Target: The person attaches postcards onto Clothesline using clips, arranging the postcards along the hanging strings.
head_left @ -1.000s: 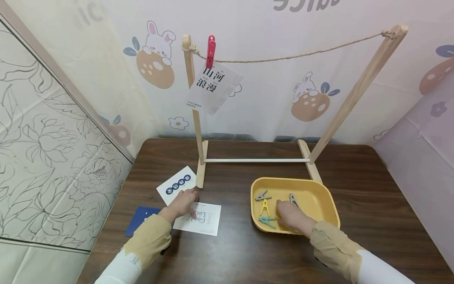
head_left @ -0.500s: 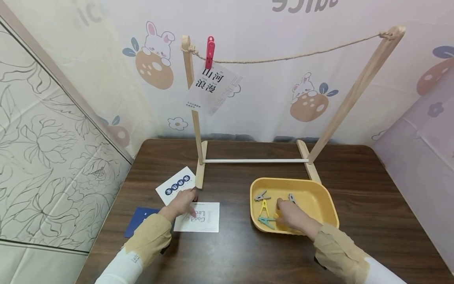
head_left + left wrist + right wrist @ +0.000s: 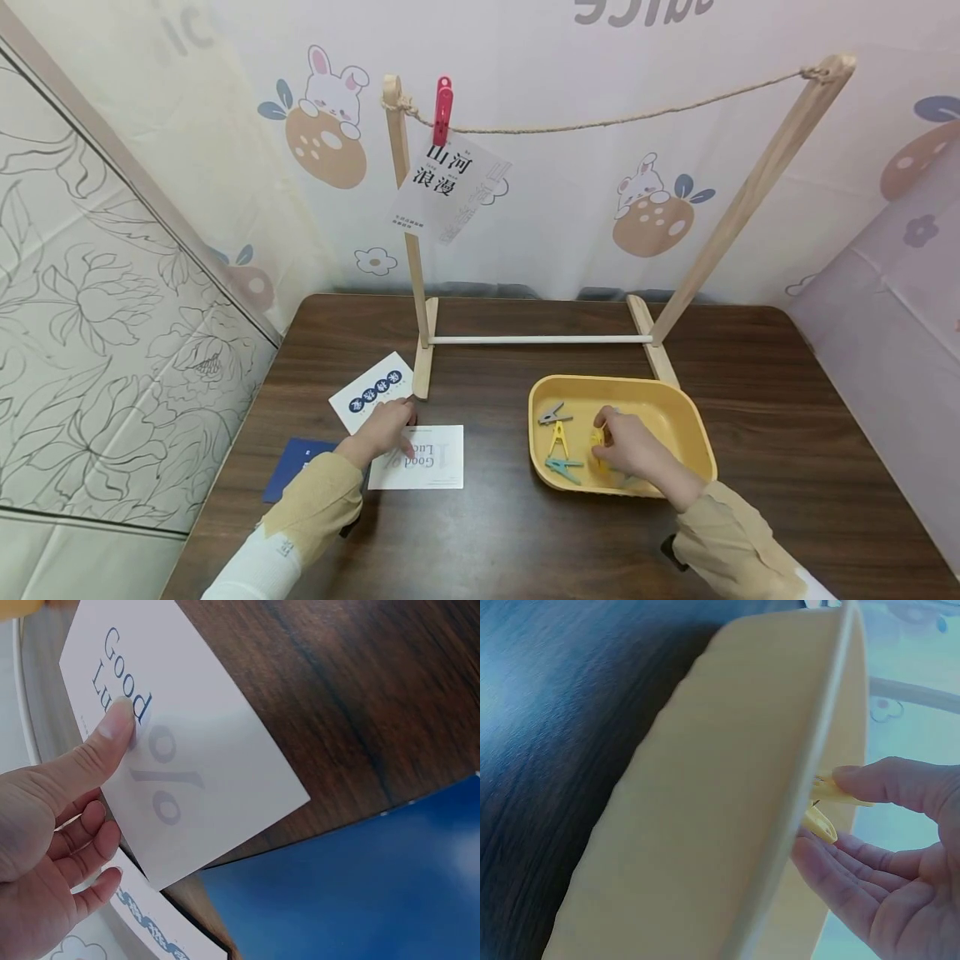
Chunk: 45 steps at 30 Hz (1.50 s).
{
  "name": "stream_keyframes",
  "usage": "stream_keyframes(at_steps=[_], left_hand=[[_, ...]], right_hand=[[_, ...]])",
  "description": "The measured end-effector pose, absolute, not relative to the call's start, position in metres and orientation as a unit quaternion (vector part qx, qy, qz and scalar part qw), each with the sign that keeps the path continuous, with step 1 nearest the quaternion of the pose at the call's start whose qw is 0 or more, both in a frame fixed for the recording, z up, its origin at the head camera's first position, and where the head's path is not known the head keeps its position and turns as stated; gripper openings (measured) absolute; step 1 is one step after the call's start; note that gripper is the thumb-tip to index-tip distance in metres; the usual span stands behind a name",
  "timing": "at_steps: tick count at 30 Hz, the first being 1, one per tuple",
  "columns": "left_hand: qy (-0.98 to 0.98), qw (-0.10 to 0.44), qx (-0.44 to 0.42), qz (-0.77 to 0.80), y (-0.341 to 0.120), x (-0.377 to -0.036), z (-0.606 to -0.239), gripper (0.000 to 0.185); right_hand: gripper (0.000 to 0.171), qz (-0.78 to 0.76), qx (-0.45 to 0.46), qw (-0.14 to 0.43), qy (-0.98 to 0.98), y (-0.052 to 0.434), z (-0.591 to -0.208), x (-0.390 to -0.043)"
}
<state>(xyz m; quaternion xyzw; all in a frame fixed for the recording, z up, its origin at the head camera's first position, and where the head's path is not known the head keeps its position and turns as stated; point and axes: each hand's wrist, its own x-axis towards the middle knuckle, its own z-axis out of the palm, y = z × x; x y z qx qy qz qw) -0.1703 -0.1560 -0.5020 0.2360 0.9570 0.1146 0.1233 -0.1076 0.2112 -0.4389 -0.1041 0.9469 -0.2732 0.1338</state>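
My left hand (image 3: 381, 432) pinches the white "Good Luck" card (image 3: 437, 472) at its left part; in the left wrist view the thumb (image 3: 112, 735) lies on its printed face, with the fingers at and behind its edge. Over the yellow basket (image 3: 542, 392), my right hand (image 3: 636, 446) holds a yellow clothespin (image 3: 821, 823) between thumb and fingers; the basket's rim hides part of it in the right wrist view. Other clothespins lie in the basket: a grey one (image 3: 553, 413), a yellow one (image 3: 559, 437) and a teal one (image 3: 562, 469).
A wooden frame (image 3: 750, 200) carries a rope (image 3: 570, 127), where a red clothespin (image 3: 442, 112) holds a hanging card (image 3: 450, 192). A white card with blue circles (image 3: 375, 387) lies beside the frame's left foot. A blue card (image 3: 296, 471) lies left of my left hand.
My right hand has shifted slightly right and up inside the basket, and a yellow clothespin now shows in its grip. The "Good Luck" card has turned slightly; my left hand barely moved.
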Motion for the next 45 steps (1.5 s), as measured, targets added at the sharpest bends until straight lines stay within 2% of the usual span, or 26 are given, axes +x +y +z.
stream_keyframes(at_steps=[5, 9, 21, 29, 35, 45], left_hand=[[0.958, 0.125, 0.230, 0.119, -0.154, -0.170, -0.498, 0.047], [0.958, 0.121, 0.228, 0.124, -0.153, -0.170, -0.493, 0.043], [0.957, 0.106, 0.226, 0.146, -0.152, -0.166, -0.473, 0.022], [0.957, 0.086, 0.234, 0.151, -0.153, -0.163, -0.462, 0.018], [0.956, 0.070, 0.235, 0.160, -0.157, -0.157, -0.456, 0.011], [0.953, 0.064, 0.232, 0.183, -0.161, -0.147, -0.448, 0.016]], right_hand=[[0.032, -0.302, -0.112, 0.113, 0.940, 0.218, -0.436, -0.107], [0.032, -0.319, -0.078, 0.115, 0.938, 0.218, -0.432, -0.105], [0.030, -0.332, -0.053, 0.055, 0.940, 0.224, -0.428, -0.100], [0.034, -0.382, -0.036, 0.056, 0.922, 0.227, -0.419, -0.095], [0.033, -0.407, -0.031, 0.034, 0.912, 0.229, -0.411, -0.091], [0.034, -0.440, -0.031, -0.005, 0.897, 0.232, -0.402, -0.085]])
